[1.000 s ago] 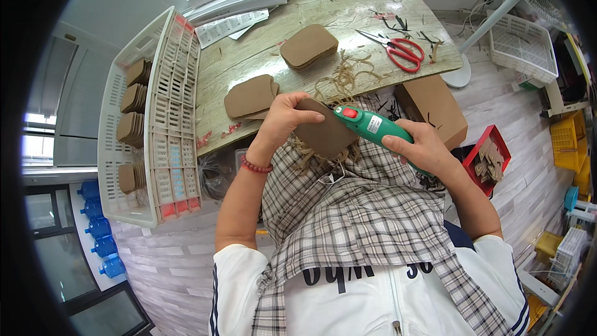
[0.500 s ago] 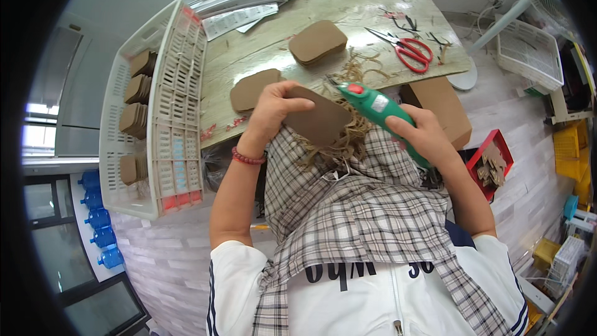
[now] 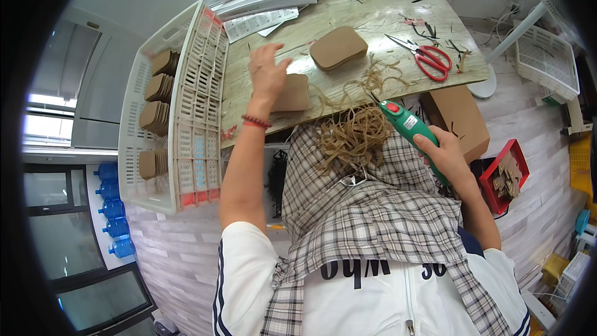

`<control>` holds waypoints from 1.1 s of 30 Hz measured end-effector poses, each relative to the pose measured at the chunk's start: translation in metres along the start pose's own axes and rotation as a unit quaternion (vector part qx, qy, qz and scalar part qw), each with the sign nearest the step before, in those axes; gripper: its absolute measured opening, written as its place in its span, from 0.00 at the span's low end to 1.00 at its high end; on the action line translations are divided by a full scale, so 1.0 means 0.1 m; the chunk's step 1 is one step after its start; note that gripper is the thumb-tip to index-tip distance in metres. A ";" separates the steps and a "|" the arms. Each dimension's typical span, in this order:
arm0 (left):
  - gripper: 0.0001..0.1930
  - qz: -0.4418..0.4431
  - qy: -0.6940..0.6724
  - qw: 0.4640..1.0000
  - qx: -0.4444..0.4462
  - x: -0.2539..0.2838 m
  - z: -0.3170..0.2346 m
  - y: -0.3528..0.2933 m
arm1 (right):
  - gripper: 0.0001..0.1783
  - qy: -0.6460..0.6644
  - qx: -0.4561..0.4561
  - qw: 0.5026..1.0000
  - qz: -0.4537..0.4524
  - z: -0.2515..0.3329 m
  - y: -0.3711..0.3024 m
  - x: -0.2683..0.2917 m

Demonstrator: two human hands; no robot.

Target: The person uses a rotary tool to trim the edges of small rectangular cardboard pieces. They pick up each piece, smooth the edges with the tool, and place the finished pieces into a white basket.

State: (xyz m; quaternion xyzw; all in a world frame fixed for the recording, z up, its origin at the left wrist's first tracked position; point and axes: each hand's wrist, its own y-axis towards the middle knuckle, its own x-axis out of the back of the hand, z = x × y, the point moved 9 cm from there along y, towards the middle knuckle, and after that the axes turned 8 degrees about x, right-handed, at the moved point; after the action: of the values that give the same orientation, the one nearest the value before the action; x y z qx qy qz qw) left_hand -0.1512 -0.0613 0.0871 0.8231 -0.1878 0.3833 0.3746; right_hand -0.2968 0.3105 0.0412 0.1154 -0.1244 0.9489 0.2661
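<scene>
My left hand point(image 3: 267, 71) is raised over the table's near edge with its fingers apart and nothing in them. Beside it, partly behind the wrist, a brown rounded piece point(image 3: 292, 94) lies on the table. My right hand point(image 3: 446, 155) is wrapped round a green electric cutter point(image 3: 411, 127) with a red button, its narrow tip pointing up and left. A tangle of thin brown trimmed strips point(image 3: 354, 135) is heaped on my checked apron point(image 3: 348, 218), with some strips trailing onto the table. Farther back stands a neat stack of brown rounded pieces point(image 3: 339, 46).
Red-handled scissors point(image 3: 432, 62) lie on the table point(image 3: 373, 15) at the right. A white crate point(image 3: 199, 112) with brown stacks stands at the left. White papers point(image 3: 267, 0) sit at the back. A cardboard box point(image 3: 460, 118) and a red tray of offcuts point(image 3: 519, 162) are right.
The brown piece has left my left hand, which has moved up and opened. My right hand still holds the cutter, now away from any piece. The whole view has shifted slightly.
</scene>
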 end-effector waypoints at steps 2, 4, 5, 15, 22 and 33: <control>0.21 0.113 -0.015 0.993 -0.029 -0.34 -0.26 0.05 | 0.21 0.005 0.008 1.000 0.003 -0.05 0.01 0.01; 0.19 0.157 0.088 0.977 -0.116 -0.45 -0.58 -0.13 | 0.21 0.004 0.009 1.000 0.003 -0.08 -0.02 0.01; 0.17 0.180 0.141 0.961 -0.158 -0.47 -0.70 -0.23 | 0.21 0.015 0.004 1.000 -0.001 -0.15 -0.03 0.02; 0.04 0.226 0.260 0.923 -0.169 -0.64 -0.59 -0.52 | 0.20 0.005 0.005 1.000 -0.020 -0.16 -0.06 0.04; 0.07 0.322 -0.470 0.820 0.053 -0.67 -1.32 -0.49 | 0.21 0.016 0.001 0.998 -0.063 -0.20 -0.14 0.22; 0.38 0.298 -0.011 0.939 -0.172 -1.37 -1.52 -1.00 | 0.20 0.051 -0.011 0.991 -0.122 -0.30 -0.21 0.39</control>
State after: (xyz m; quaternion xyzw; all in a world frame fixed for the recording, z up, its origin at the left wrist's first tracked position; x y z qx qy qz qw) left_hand -0.2530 0.1226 -0.0015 0.6570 -0.4915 0.4300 0.3767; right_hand -0.3227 0.3560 0.0276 0.0787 -0.1060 0.9124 0.3873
